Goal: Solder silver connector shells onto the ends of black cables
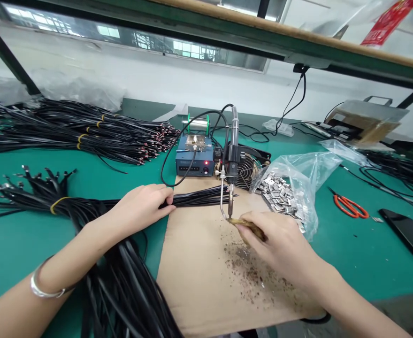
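Observation:
My left hand (141, 206) rests on a bundle of black cables (199, 196) whose ends lie on a brown cardboard sheet (199, 281). My right hand (280, 244) pinches a small brownish piece (250, 226) and holds it against the tip of an upright soldering iron (230, 188) fixed on a stand. Dark crumbs of residue (248, 267) are scattered on the cardboard under that hand.
A blue soldering station (194, 159) with a solder spool and a small fan (247, 171) stands behind the iron. A clear bag of metal clips (284, 195) lies to the right, then orange scissors (349, 205) and a dark phone (409, 233). More cable bundles (87, 131) lie left.

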Demonstrator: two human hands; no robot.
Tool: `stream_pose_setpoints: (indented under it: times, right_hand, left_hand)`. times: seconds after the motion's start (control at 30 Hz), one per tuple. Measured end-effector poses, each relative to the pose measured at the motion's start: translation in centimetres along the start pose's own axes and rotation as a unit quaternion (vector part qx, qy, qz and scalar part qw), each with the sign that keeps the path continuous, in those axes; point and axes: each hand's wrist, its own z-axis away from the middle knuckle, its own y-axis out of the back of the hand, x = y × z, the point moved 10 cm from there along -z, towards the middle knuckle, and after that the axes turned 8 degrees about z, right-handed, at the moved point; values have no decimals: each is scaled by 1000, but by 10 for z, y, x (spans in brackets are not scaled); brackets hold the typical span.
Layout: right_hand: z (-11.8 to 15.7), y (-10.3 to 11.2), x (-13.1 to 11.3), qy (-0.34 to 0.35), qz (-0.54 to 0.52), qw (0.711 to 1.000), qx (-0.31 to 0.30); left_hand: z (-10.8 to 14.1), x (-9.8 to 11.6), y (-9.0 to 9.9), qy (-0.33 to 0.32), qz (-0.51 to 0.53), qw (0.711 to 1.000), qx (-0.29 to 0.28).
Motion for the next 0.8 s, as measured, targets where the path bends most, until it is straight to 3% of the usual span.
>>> stream_pose_setpoints:
  times: [0.1,0.17,0.27,0.33,0.47,0.6,0.73,0.8]
  right_hand:
    - [-2,-10,6,-27,-49,997,-54]
    - [-3,-17,22,-94,-142,983,-75]
    - [-5,-37,41,-193,-346,912,-102]
    - [-9,-53,41,-211,-429,867,-141]
    - [-12,-68,33,-205,-471,834,-203]
    - [-4,-69,35,-202,-466,833,-220]
    - [4,-53,41,-201,-431,861,-180]
    - [3,-38,39,-187,-381,895,-136]
  left_hand:
    - [0,-3,-1,7,6,1000,0]
    - [0,-6,-3,11,7,1000,0]
    - [-1,-8,-6,14,9,1000,-3]
    - [-1,-10,-7,16,11,1000,-5]
    - [-1,-12,-9,23,13,1000,-9]
    - [-1,-12,-9,22,19,1000,-10]
    - [-1,-12,-8,23,24,999,-8]
    - [-2,-12,-8,22,26,999,-8]
